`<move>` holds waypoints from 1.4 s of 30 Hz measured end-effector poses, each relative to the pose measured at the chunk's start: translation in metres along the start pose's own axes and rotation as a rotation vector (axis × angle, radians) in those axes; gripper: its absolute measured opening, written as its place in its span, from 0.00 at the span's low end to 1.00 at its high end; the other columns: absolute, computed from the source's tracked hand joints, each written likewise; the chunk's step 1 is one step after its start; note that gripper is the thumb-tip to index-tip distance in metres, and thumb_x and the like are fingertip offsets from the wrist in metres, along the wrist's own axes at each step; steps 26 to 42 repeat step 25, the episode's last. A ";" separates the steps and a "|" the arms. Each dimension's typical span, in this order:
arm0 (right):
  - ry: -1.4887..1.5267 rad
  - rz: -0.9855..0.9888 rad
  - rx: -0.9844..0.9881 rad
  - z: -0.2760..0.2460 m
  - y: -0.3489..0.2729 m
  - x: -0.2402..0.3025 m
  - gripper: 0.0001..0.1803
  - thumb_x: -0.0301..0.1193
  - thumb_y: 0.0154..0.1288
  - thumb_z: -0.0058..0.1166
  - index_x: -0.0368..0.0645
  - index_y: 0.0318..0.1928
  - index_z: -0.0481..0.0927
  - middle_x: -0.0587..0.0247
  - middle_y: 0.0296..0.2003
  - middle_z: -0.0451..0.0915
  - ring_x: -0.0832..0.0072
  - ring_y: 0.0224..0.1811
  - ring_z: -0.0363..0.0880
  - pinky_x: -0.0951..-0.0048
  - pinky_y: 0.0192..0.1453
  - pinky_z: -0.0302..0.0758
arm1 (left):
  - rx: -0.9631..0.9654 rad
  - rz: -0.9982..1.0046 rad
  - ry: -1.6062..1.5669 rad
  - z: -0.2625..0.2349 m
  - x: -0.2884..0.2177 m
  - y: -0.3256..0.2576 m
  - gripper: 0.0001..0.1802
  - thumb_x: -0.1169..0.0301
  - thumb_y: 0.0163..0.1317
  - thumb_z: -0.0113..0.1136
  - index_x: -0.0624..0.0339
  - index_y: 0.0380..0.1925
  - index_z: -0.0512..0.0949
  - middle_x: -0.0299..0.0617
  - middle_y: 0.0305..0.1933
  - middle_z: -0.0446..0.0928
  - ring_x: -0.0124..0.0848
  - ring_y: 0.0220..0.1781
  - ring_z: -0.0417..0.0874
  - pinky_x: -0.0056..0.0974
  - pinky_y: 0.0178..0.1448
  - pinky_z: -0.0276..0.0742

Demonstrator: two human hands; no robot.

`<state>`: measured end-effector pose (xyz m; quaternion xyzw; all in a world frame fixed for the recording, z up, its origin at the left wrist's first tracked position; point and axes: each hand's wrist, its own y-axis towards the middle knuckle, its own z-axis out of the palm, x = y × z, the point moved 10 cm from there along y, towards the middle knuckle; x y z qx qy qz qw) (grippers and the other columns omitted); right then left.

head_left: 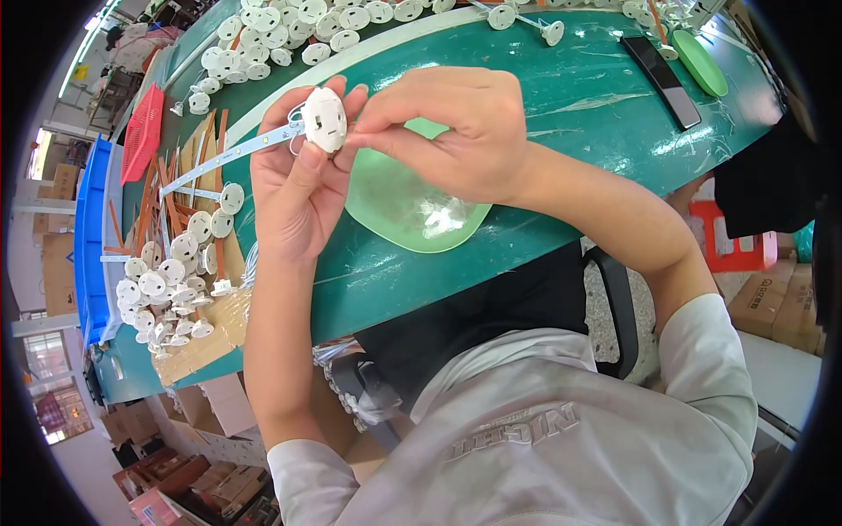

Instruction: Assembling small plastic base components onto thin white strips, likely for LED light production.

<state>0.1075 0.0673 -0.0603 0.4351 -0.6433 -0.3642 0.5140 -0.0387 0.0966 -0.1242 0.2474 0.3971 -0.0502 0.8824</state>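
Between the thumb and fingers of my left hand (303,193) is a white round plastic cap (325,120) with small slots in its face. A narrow LED strip (232,156) runs from the cap down to the left, and a thin wire loops beside it. My right hand (456,131) meets the cap's right edge with thumb and forefinger pinched together; whatever lies in that pinch is too small to make out. Below both hands a green bowl (421,215) rests on the green table (386,294), partly covered by my right hand.
White caps on strips (167,285) lie piled on cardboard at the left, beside a blue tray (90,245) and a red basket (143,131). More caps (281,31) cover the far side. A phone (662,83) and a green dish (700,64) lie at the far right.
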 end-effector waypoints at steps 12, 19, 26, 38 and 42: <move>-0.055 -0.077 0.049 0.008 -0.001 0.004 0.07 0.22 0.51 0.69 0.41 0.33 0.86 0.60 0.30 0.86 0.67 0.29 0.84 0.73 0.33 0.80 | 0.006 -0.047 0.031 -0.008 0.005 -0.002 0.27 0.78 0.64 0.62 0.66 0.63 0.66 0.62 0.68 0.67 0.43 0.67 0.74 0.47 0.71 0.72; -0.123 -0.193 0.102 0.010 -0.002 0.014 0.08 0.24 0.51 0.69 0.42 0.34 0.86 0.61 0.31 0.85 0.66 0.30 0.84 0.72 0.32 0.81 | 0.078 -0.073 0.044 -0.006 0.004 0.000 0.27 0.77 0.65 0.61 0.67 0.63 0.66 0.63 0.67 0.67 0.45 0.68 0.73 0.48 0.72 0.71; -0.155 -0.115 -0.007 0.002 -0.004 0.008 0.09 0.26 0.51 0.70 0.44 0.35 0.86 0.61 0.33 0.86 0.69 0.31 0.86 0.74 0.34 0.82 | -0.014 -0.045 0.005 -0.013 0.010 -0.002 0.29 0.74 0.66 0.63 0.63 0.64 0.65 0.63 0.69 0.66 0.45 0.68 0.73 0.49 0.71 0.71; -0.155 -0.115 -0.007 0.002 -0.004 0.008 0.09 0.26 0.51 0.70 0.44 0.35 0.86 0.61 0.33 0.86 0.69 0.31 0.86 0.74 0.34 0.82 | -0.014 -0.045 0.005 -0.013 0.010 -0.002 0.29 0.74 0.66 0.63 0.63 0.64 0.65 0.63 0.69 0.66 0.45 0.68 0.73 0.49 0.71 0.71; -0.155 -0.115 -0.007 0.002 -0.004 0.008 0.09 0.26 0.51 0.70 0.44 0.35 0.86 0.61 0.33 0.86 0.69 0.31 0.86 0.74 0.34 0.82 | -0.014 -0.045 0.005 -0.013 0.010 -0.002 0.29 0.74 0.66 0.63 0.63 0.64 0.65 0.63 0.69 0.66 0.45 0.68 0.73 0.49 0.71 0.71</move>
